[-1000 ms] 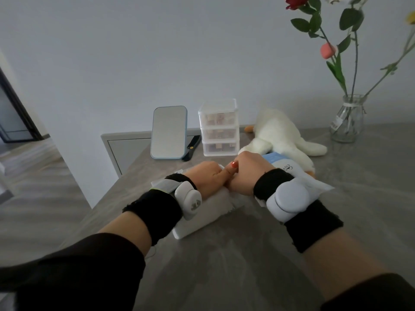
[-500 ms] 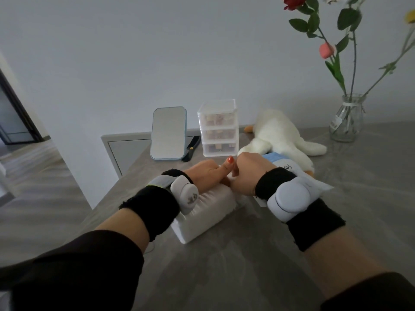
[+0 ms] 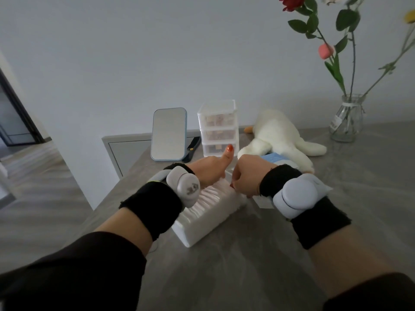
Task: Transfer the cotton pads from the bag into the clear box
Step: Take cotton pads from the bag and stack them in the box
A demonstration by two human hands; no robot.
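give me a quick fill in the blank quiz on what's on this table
1. The blue-framed mirror stands to the ____ of the clear drawer box.
2. That box has ____ drawers.
3. The flowers stand in a glass ____.
4. The left hand and right hand hold the bag of ____.
Missing: left; three; vase; cotton pads.

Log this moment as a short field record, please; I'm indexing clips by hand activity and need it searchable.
surface: grey stone-look table
task item: soft white plastic bag of stacked white cotton pads, lying on the table
left hand: grips the bag's far end, thumb raised
right hand: fingers curled, pinching the bag's far end
target: clear plastic three-drawer box, behind the hands, untouched
others: blue-framed mirror, white plush toy, glass vase of flowers
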